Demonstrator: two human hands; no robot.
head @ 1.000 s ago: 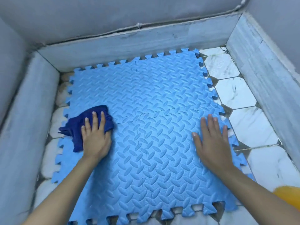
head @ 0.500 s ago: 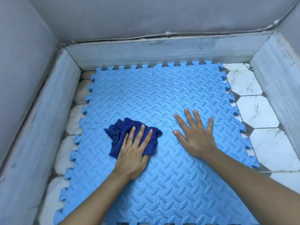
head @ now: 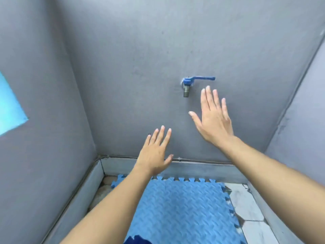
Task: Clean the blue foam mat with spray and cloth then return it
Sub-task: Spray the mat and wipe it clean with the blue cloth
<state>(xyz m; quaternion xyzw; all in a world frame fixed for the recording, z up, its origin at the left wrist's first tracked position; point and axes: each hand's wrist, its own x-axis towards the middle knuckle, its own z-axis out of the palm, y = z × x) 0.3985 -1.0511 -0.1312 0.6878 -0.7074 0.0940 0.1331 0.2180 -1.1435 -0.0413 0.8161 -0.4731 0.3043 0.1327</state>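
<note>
The blue foam mat [head: 184,208] lies flat on the floor at the bottom of the view, its toothed far edge close to the grey skirting. A corner of the dark blue cloth [head: 138,240] shows at the bottom edge, lying on the mat. My left hand [head: 154,152] is raised in the air in front of the wall, fingers spread, holding nothing. My right hand [head: 212,118] is raised higher, palm flat and fingers apart, just below and right of the tap. No spray bottle is in sight.
A blue-handled tap [head: 189,84] sticks out of the grey back wall. Grey walls close in left and right, with a light blue patch [head: 10,110] on the left wall. White marble tiles [head: 246,206] show right of the mat.
My left hand has let go of the cloth, and both hands have lifted off the mat into the air. The view has tilted up from the floor to the wall and tap.
</note>
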